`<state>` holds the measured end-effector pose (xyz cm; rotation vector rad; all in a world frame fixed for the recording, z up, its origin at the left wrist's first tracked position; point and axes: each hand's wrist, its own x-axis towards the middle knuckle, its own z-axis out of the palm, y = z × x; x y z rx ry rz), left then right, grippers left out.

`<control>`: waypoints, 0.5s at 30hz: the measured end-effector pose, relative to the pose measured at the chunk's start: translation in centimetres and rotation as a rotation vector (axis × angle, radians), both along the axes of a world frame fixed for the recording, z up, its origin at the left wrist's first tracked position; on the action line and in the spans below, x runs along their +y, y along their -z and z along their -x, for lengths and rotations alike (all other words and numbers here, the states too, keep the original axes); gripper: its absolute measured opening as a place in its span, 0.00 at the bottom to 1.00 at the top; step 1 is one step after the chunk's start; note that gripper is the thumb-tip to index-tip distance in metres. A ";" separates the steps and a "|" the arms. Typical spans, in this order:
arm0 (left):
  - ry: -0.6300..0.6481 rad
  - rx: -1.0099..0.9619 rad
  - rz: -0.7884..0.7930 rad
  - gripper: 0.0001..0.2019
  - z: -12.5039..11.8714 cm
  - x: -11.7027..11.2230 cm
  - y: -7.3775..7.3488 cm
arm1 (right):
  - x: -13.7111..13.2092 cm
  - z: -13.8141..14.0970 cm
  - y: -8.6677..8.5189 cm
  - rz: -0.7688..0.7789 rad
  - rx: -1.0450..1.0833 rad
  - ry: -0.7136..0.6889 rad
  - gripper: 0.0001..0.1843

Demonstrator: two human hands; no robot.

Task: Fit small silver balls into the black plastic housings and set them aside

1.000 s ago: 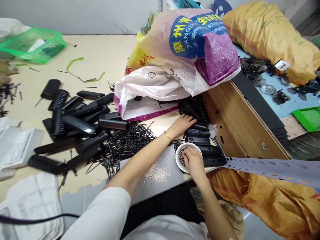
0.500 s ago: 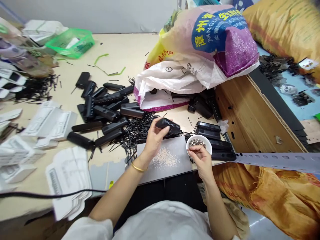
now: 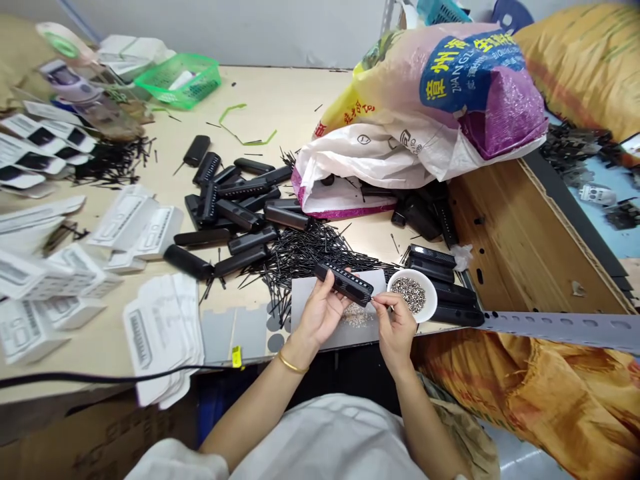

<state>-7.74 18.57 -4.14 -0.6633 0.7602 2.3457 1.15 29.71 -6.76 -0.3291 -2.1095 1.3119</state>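
My left hand (image 3: 323, 312) is closed around a long black plastic casing (image 3: 345, 283) with a row of small slots, held tilted above a grey sheet (image 3: 305, 293). The fingers of my right hand (image 3: 397, 325) pinch at the casing's right end; whatever tiny piece sits between them is too small to name. Beside that hand stands a white bowl (image 3: 429, 309) of small shiny metal parts (image 3: 409, 293). Small pale bits (image 3: 357, 316) lie scattered on the sheet under the casing. Thin black sticks (image 3: 320, 250) are heaped just behind it.
Several more black casings (image 3: 237, 213) are piled at left centre, others (image 3: 455, 303) right of the bowl. A printed sack (image 3: 370, 153) lies behind. White boxes (image 3: 120, 220), flat cards (image 3: 165, 333) and a green basket (image 3: 183, 80) are leftward. A wooden panel (image 3: 530, 233) borders the right.
My right hand has left the bowl and come over to the casing's end. The casing has been lowered and turned lengthwise in my left hand. The view has shifted left.
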 end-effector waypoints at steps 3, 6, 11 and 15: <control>-0.018 0.001 0.005 0.05 -0.3 0.0 -0.1 | 0.0 0.1 -0.4 -0.080 0.049 0.007 0.08; -0.027 0.030 0.027 0.06 -0.4 0.2 -0.1 | 0.3 0.2 -0.2 -0.045 0.021 0.006 0.10; -0.008 0.051 0.075 0.07 0.0 0.7 -0.3 | -0.1 0.6 1.3 0.192 -0.029 -0.017 0.15; 0.021 0.134 0.137 0.12 -0.3 -0.5 -1.0 | -0.5 0.2 1.5 0.204 -0.016 -0.003 0.13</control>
